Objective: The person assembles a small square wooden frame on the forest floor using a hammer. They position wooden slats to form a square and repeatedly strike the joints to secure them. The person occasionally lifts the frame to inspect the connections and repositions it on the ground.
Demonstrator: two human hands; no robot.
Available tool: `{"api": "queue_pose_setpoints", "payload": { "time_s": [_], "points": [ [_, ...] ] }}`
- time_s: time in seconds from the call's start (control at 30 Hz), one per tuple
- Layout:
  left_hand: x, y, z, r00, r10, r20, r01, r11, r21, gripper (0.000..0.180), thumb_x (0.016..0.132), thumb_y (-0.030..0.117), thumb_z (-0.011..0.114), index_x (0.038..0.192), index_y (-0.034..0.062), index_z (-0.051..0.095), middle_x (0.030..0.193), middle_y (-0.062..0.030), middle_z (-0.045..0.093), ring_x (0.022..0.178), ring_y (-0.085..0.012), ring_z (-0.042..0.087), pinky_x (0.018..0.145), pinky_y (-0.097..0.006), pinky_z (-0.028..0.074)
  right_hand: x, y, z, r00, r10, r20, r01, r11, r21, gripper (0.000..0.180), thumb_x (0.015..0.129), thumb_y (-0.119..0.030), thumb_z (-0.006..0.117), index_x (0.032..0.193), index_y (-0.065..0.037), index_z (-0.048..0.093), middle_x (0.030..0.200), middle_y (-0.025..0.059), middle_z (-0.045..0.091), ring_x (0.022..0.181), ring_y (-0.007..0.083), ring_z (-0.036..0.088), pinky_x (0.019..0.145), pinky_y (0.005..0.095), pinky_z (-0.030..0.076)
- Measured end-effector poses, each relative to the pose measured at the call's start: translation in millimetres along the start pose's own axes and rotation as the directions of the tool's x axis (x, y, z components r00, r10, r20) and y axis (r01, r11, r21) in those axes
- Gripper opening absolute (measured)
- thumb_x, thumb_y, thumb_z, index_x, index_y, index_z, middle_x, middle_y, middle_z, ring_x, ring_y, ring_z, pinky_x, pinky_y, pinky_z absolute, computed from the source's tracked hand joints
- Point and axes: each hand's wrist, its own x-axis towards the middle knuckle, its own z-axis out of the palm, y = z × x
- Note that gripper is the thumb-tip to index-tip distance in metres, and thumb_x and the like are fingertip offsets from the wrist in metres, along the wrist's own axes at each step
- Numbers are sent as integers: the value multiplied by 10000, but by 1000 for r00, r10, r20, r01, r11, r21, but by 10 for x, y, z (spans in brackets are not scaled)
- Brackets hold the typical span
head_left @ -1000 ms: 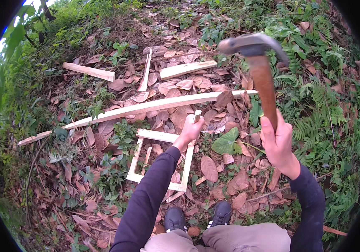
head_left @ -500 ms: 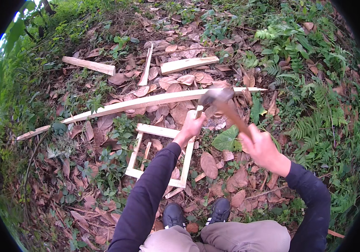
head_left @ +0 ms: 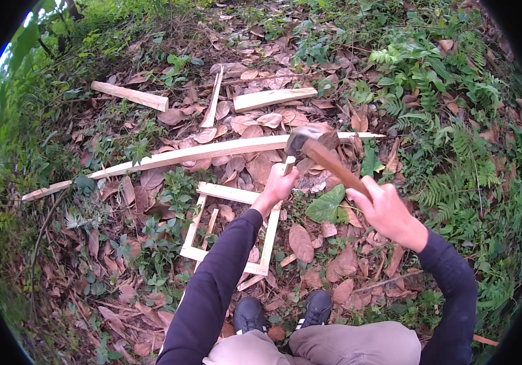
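My right hand (head_left: 389, 210) grips the wooden handle of a hammer (head_left: 337, 165). The metal head hangs close above a short wooden stick (head_left: 289, 163); I cannot tell whether they touch. My left hand (head_left: 279, 185) is closed around that stick, whose pale top end pokes out above the fingers. Just below this hand a square frame of pale wood strips (head_left: 230, 193) lies on the ground, its upper right corner hidden by my hand and wrist. A thin wood strip (head_left: 210, 226) shows inside the frame.
Beyond my hands a long pale wood strip (head_left: 212, 150) crosses the ground. Farther off lie a wood block (head_left: 275, 98), a narrow splinter (head_left: 214, 100) and another piece (head_left: 130, 95). Dry leaves cover the ground; ferns (head_left: 449, 188) grow at right. My shoes (head_left: 249, 314) stand below the frame.
The hammer head, blurred before, is now sharper and slightly farther left near the stick's top. My right hand has shifted a little to the right. My left hand keeps its grip.
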Motion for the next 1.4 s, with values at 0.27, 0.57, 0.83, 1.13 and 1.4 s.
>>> {"api": "queue_pose_setpoints", "payload": {
  "time_s": [0.27,0.57,0.83,1.13,1.4],
  "points": [
    [-10,-7,42,996,21,82,-19,1000,-24,261,856,177,576,690,-20,618,560,-48,522,533,-126,484,547,-360,401,-249,281,478,989,-103,-108,97,994,-59,267,1049,-209,590,1046,53,537,553,145,560,449,235,603,422,362,411],
    [-140,16,-121,996,6,84,-12,997,75,199,941,162,645,804,18,656,629,-8,535,588,-95,503,565,-312,415,-729,-151,568,900,320,-294,-200,905,375,271,1034,-222,625,1060,48,626,577,93,561,501,138,582,475,346,430],
    [-471,569,-181,998,-57,19,58,997,-45,375,1075,267,529,772,47,514,702,8,505,717,-124,576,719,-290,470,-1398,-201,1350,709,704,-43,-349,402,847,324,1021,-314,663,910,-21,581,556,9,541,374,107,515,335,297,367],
    [-670,2001,-591,919,104,-380,-371,556,-744,413,1002,225,484,634,143,315,636,-15,339,665,-192,414,863,-408,442,-898,-497,1284,758,468,-454,-23,715,699,464,883,-268,838,1191,34,667,693,-26,567,627,98,578,614,282,490],
    [-930,2242,-692,926,-105,-361,-360,36,-932,474,899,270,547,525,198,263,491,44,280,464,-128,342,642,-324,386,-191,-854,1416,862,246,-444,342,366,865,449,901,-116,810,1265,35,596,984,58,743,874,108,713,785,285,584]
  ]
}}
